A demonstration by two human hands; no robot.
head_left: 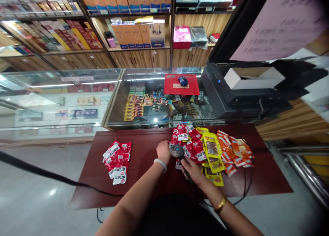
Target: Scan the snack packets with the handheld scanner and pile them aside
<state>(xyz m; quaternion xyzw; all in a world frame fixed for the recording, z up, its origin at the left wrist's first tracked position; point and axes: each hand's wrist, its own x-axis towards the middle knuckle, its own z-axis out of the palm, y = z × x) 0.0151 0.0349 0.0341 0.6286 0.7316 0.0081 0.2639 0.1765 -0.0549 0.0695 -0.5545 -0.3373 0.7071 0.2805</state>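
Right hand (191, 170) was wrapped round the handle of the scanner (177, 151), whose head sat at the left edge of the heaped red packets (197, 146) on the desk (145, 160). Left hand (163, 151) was curled just beside it; could not tell whether it gripped anything. Best handling, I judged: one packet drawn free, printed side flat and uncovered towards the scanner, yellow packets (212, 145) undisturbed, the left-side red group (117, 160) left well apart.
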